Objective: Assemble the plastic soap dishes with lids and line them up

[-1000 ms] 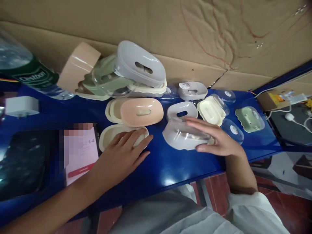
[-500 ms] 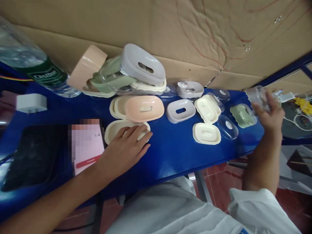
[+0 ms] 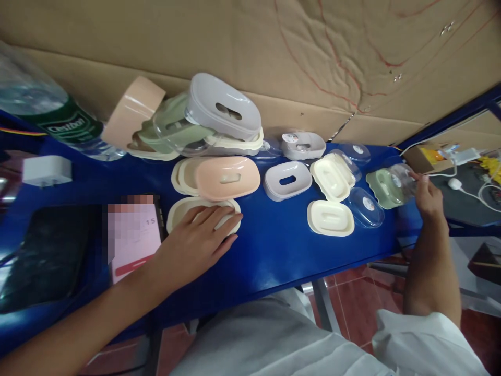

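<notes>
My left hand lies palm down over a cream oval tray, its fingers extended and covering much of it. At the right end of the blue table, my right hand pinches the edge of a clear plastic lid. That lid touches or overlaps the right side of a green box. Just behind my left hand sits a peach slotted lid on cream pieces. Right of it are a grey slotted piece, a cream tray and a loose clear lid.
A stack with a grey slotted top stands against the cardboard. At the left are a large bottle, a white adapter and a lit phone. White cables lie beyond the table's right end.
My right hand has moved down and slightly left, bringing the clear lid against the green box. My left hand stays on the cream tray. The phone's number has gone from 14 to 15.
</notes>
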`<state>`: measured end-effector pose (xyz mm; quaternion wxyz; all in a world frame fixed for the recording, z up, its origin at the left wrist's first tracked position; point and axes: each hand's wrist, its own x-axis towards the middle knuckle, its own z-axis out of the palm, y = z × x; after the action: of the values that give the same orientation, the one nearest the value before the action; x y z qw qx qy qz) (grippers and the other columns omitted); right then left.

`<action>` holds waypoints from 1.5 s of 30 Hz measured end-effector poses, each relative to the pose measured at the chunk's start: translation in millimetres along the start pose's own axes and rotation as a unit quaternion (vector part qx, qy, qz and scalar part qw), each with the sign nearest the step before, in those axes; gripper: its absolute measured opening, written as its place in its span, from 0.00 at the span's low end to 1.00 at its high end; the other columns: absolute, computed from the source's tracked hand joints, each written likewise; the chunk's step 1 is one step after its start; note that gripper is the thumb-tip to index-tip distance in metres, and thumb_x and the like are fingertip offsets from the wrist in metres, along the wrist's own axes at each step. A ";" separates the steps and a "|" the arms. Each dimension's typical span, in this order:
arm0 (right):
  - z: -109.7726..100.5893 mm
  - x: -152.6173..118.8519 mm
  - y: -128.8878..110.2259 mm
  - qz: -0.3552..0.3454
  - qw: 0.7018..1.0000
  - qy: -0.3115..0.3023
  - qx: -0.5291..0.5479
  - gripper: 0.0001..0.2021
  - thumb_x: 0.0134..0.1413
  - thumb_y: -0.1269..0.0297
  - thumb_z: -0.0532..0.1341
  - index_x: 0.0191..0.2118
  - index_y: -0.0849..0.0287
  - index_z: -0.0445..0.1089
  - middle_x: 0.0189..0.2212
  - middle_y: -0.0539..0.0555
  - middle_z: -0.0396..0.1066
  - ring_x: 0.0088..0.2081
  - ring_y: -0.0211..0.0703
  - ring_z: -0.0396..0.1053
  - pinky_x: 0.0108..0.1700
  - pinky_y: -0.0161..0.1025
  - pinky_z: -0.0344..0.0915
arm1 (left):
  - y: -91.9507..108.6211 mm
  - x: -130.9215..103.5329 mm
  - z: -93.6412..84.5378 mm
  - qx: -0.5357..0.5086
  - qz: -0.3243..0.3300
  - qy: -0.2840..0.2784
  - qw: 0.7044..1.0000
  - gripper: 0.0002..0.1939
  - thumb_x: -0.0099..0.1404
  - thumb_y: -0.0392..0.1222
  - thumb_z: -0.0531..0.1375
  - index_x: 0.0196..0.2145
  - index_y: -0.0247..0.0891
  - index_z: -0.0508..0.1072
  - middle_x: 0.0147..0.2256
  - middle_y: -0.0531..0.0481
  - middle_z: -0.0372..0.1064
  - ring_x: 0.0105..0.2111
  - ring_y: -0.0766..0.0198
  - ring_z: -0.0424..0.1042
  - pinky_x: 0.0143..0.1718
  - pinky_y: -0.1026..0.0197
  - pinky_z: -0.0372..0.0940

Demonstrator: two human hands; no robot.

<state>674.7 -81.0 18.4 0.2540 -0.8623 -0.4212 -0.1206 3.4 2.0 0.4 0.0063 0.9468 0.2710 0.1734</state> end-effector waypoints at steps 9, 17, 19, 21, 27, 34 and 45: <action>-38.1 -63.3 -170.8 -0.303 0.939 -0.150 0.065 0.16 0.72 0.54 0.63 0.54 0.56 0.82 0.49 0.61 0.84 0.46 0.50 0.82 0.50 0.42 0.73 | 6.3 -2.4 -3.1 -0.046 0.069 -0.045 0.996 0.28 0.79 0.41 0.59 0.73 0.43 0.64 0.71 0.38 0.66 0.70 0.43 0.66 0.72 0.35 0.58; 6.8 -140.6 -304.3 -0.541 0.808 -0.233 0.017 0.20 0.76 0.57 0.61 0.65 0.61 0.74 0.60 0.64 0.77 0.61 0.63 0.74 0.62 0.59 0.67 | 5.2 0.8 -8.5 -0.067 0.049 -0.029 0.996 0.21 0.76 0.38 0.60 0.65 0.41 0.72 0.61 0.39 0.75 0.60 0.44 0.75 0.63 0.41 0.69; 20.4 -153.6 -307.1 -0.565 0.796 -0.218 0.015 0.18 0.77 0.61 0.60 0.64 0.64 0.74 0.57 0.65 0.79 0.57 0.61 0.76 0.60 0.58 0.67 | 7.0 0.3 -8.7 -0.080 0.060 -0.040 0.994 0.25 0.77 0.36 0.59 0.68 0.42 0.69 0.65 0.38 0.72 0.64 0.46 0.73 0.64 0.43 0.69; 25.4 -161.8 -304.8 -0.580 0.786 -0.209 0.046 0.16 0.77 0.64 0.60 0.62 0.63 0.76 0.52 0.62 0.81 0.52 0.55 0.77 0.57 0.54 0.67 | 8.4 0.4 -8.8 -0.082 0.059 -0.048 0.994 0.26 0.77 0.35 0.58 0.70 0.42 0.67 0.66 0.38 0.71 0.66 0.46 0.71 0.65 0.43 0.68; 9.0 -167.1 -301.1 -0.570 0.771 -0.205 0.198 0.17 0.74 0.66 0.64 0.64 0.57 0.73 0.48 0.58 0.81 0.46 0.48 0.77 0.54 0.48 0.69 | 8.9 0.8 -6.4 -0.009 -0.016 -0.020 1.000 0.25 0.76 0.43 0.63 0.67 0.39 0.69 0.64 0.33 0.72 0.61 0.40 0.76 0.59 0.40 0.73; 8.1 -181.7 -310.6 -0.604 0.740 -0.190 0.227 0.15 0.72 0.68 0.67 0.60 0.64 0.74 0.47 0.59 0.82 0.44 0.47 0.77 0.46 0.46 0.67 | 9.3 -3.3 1.2 -0.023 -0.109 -0.048 0.993 0.47 0.70 0.56 0.70 0.75 0.34 0.56 0.67 0.24 0.67 0.61 0.30 0.75 0.57 0.33 0.74; 9.9 -208.7 -317.2 -0.673 0.655 -0.279 0.200 0.21 0.76 0.68 0.61 0.69 0.64 0.70 0.62 0.61 0.77 0.69 0.47 0.69 0.74 0.52 0.60 | 10.1 -6.4 -6.0 -0.158 0.025 -0.069 0.985 0.49 0.65 0.37 0.71 0.77 0.40 0.53 0.78 0.25 0.43 0.73 0.34 0.60 0.67 0.34 0.68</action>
<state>296.2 -50.7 28.7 0.1406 -0.2643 -0.9512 0.0748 1.5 -10.4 5.0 0.1700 0.9500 0.2155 0.1487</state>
